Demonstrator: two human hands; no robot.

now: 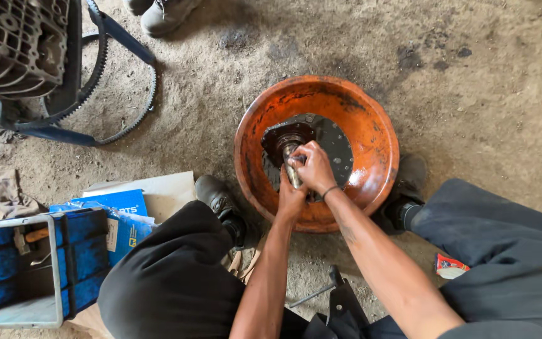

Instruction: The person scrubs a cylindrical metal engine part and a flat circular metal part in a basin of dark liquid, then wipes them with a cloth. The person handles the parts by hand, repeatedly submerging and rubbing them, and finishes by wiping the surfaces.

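Soft, even daylight, faint shadows, a mild sheen inside the orange bowl (371,135), sharp focus, slight edge bending.

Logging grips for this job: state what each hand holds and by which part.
Both hands grip the metal shaft standing in the hub of the orange bowl-shaped drum: right hand around its upper end, left hand lower on it.

There is just one camera, and it sits on my head. It looks almost straight down at the dirt floor (472,94) from close up. My knees and arms come in at the near edge. The orange bowl (371,135) is in the middle. Far off at the top left is somebody's shoe (164,14).
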